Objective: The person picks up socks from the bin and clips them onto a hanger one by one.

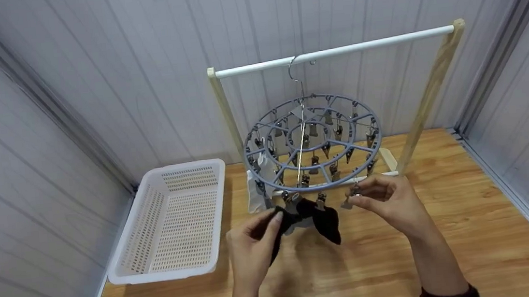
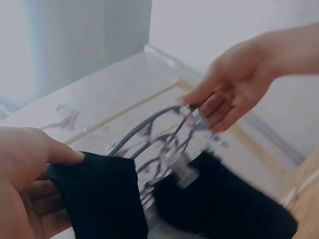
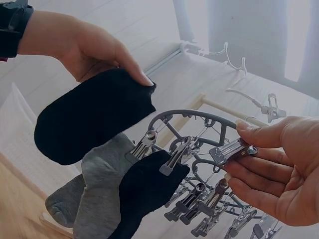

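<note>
My left hand (image 1: 252, 246) pinches the cuff of a black sock (image 3: 94, 117) between thumb and fingers. A metal clip (image 3: 229, 151) on the round grey hanger (image 1: 336, 182) is held between the thumb and fingers of my right hand (image 1: 393, 204). Between the two hands, a second black sock (image 1: 326, 222) hangs from a clip at the hanger's near rim. Grey socks (image 3: 102, 169) hang beside it, partly hidden by the black ones in the head view. Something white, like a sock (image 1: 254, 195), hangs at the hanger's left side.
The hanger hooks over the white bar (image 1: 371, 46) of a wooden-legged rack. Many other metal clips dangle from its rings. To the left, a white perforated basket (image 1: 219, 211) stands on the wood-grain table (image 1: 451, 227). Pale panelled walls enclose the back and sides.
</note>
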Demonstrator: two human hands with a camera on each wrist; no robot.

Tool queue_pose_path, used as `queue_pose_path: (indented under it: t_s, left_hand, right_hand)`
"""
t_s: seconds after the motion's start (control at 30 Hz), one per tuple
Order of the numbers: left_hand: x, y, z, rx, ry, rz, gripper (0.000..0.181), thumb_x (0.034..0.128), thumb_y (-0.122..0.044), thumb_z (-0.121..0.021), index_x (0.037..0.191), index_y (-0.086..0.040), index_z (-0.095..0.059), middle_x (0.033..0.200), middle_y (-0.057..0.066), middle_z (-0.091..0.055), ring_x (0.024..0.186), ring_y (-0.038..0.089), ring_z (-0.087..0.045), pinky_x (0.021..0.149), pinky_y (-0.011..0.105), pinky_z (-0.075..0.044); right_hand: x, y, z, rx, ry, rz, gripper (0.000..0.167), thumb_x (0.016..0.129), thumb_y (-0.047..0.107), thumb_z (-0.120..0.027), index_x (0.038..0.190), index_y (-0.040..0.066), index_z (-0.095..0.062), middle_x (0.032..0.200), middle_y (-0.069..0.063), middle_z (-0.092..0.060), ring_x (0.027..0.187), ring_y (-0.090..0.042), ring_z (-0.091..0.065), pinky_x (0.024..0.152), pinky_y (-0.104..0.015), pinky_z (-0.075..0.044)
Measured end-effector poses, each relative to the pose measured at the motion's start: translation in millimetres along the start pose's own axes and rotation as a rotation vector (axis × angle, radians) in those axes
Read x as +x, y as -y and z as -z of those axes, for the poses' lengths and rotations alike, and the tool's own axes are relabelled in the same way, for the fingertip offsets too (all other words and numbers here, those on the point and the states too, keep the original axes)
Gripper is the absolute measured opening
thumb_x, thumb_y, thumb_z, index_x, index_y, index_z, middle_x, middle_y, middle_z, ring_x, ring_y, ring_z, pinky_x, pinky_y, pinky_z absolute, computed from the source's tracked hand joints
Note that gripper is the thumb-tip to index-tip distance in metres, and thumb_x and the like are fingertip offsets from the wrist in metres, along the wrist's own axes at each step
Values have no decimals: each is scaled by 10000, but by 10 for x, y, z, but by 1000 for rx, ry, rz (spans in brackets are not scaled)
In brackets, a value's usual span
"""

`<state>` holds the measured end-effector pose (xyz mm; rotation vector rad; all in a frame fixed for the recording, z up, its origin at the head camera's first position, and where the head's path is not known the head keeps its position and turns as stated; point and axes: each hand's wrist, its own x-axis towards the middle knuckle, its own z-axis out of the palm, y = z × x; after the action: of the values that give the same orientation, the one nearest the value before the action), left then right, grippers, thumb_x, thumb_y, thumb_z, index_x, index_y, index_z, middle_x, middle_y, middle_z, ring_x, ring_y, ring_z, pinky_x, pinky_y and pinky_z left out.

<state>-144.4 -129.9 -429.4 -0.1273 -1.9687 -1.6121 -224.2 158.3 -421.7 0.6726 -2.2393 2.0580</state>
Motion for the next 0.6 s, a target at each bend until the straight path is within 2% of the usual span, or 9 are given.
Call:
queue_pose_path:
  t_s: [0.13, 0.43, 0.6]
  left_hand:
    - [-28, 27, -119, -31, 67, 38, 88, 930, -105, -835, 1016, -96, -847, 956, 20, -806, 788, 181, -770, 692, 313, -639]
    - [-67, 111, -248, -123, 64, 69, 84, 917, -86, -842, 999, -68, -836, 955, 51, -804, 832, 212, -776, 736, 331, -645]
    - [-104, 90, -331, -159, 101, 99, 99, 929, -103, -834, 1016, -56, -831, 967, 64, -806, 855, 220, -778, 753, 324, -641]
  right_hand:
    - [5, 5, -8, 12, -6, 3, 178, 908, -31, -809, 1068, -85, -750, 992, -141, -796, 867, -247, -777, 774, -322, -636]
    - [-12, -1, -35, 20, 5, -5, 171, 927, -40, -784, 1081, -87, -727, 1000, -96, -796, 879, -213, -771, 772, -301, -629]
    - [-28, 3, -57, 23, -17, -3, 163, 924, -50, -782, 1074, -74, -723, 1002, -107, -788, 887, -215, -764, 786, -300, -626]
